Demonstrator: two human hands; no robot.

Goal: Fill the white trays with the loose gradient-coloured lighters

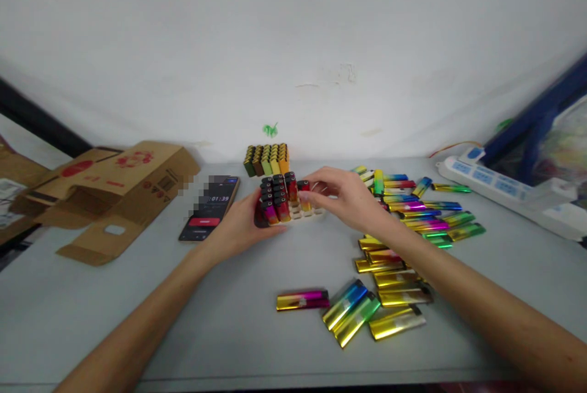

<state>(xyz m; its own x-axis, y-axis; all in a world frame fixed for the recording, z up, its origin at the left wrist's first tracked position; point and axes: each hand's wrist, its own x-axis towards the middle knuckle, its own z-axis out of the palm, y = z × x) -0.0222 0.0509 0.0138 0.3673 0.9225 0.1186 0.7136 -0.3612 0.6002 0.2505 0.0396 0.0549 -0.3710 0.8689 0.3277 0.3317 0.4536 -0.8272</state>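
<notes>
A pale slotted tray [308, 214] sits mid-table, its left part filled with upright lighters [276, 197] that have black caps. My left hand [241, 222] grips the tray's left end. My right hand [345, 194] reaches in from the right and pinches a red lighter [304, 192] standing in a tray slot. Several loose metallic lighters [418, 206] lie scattered right of that hand. More loose lighters [355, 313] lie nearer the table's front edge.
A second block of yellow and green lighters [266, 159] stands behind the tray by the wall. A phone [210, 208] showing a timer lies left of my left hand. Flattened cardboard boxes [107, 191] are at far left. A white power strip [504, 194] lies at right.
</notes>
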